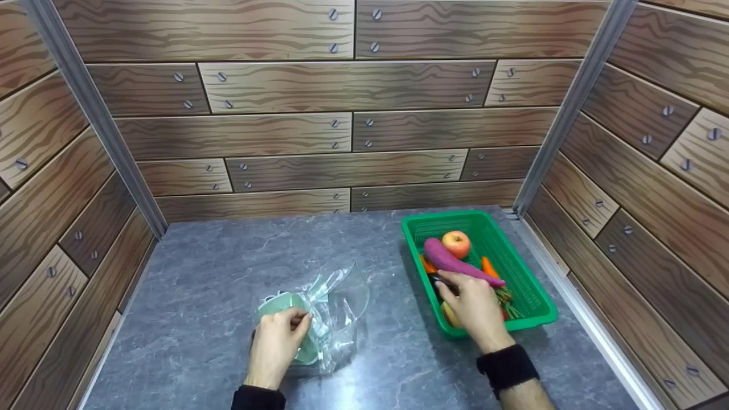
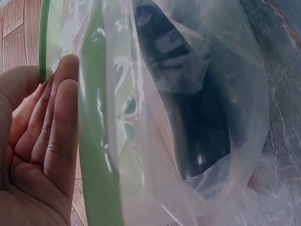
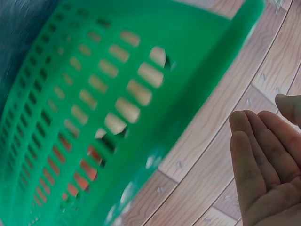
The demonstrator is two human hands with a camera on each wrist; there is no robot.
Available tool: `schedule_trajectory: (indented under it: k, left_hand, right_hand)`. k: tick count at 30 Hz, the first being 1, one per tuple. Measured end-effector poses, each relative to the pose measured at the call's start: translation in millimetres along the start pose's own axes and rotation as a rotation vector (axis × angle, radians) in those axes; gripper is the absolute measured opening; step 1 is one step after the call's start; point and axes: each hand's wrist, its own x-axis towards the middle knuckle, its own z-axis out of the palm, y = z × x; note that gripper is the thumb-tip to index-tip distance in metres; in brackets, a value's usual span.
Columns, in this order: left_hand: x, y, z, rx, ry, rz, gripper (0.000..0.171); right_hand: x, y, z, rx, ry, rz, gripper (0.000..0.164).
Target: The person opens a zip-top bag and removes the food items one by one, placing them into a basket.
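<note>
In the head view my left hand [image 1: 277,340] pinches the edge of a clear plastic bag [image 1: 336,319] with a green panel. The left wrist view shows its thumb and fingertips on the green zip edge [image 2: 43,44]. Through the plastic shows a dark, smooth, long thing [image 2: 195,117]; I cannot tell whether it lies inside. My right hand [image 1: 474,304] is over the near left part of a green basket [image 1: 535,315], fingers extended and thumb apart, with nothing held. Nearest to it are a long purple vegetable [image 1: 450,262] and a dark thing [image 1: 435,280], partly hidden by the fingers.
Also in the basket are an apple [image 1: 456,244], carrots [image 1: 488,266], green stalks [image 1: 508,304] and a yellowish thing [image 1: 450,315] partly hidden by the hand. Wood-patterned walls [image 1: 285,131] enclose the grey marbled table [image 1: 216,267] at the back and both sides.
</note>
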Motion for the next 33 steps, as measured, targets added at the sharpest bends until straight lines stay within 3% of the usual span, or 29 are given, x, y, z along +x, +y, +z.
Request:
schedule_trajectory:
  k: [7,15,19,23,28,33]
  left_hand:
    - [0.9,-1.9,-8.6,-0.043,0.012,-0.038,0.021]
    - [8.0,-23.7,-31.3,-0.021,0.165,-0.069,0.027]
    - [8.2,-36.3,-38.1,0.063,0.103,-0.098,0.033]
    - [4.4,-45.4,-35.2,0.135,0.019,-0.104,0.034]
    - [1.0,-52.1,-27.5,0.158,-0.045,-0.124,0.036]
    - [-1.5,-56.0,-22.1,0.147,-0.075,-0.138,0.035]
  right_hand:
    - [-0.5,-14.0,12.4,-0.002,-0.039,-0.031,0.028]
    - [-4.0,-27.8,27.3,-0.025,-0.093,-0.115,0.026]
    - [-5.1,-32.9,38.7,-0.007,-0.135,-0.146,0.026]
    - [-3.6,-38.2,53.6,0.004,-0.185,-0.231,0.026]
    - [1.0,-49.0,76.2,0.031,-0.238,-0.389,0.025]
    - [4.5,-58.1,97.5,0.078,-0.329,-0.465,0.015]
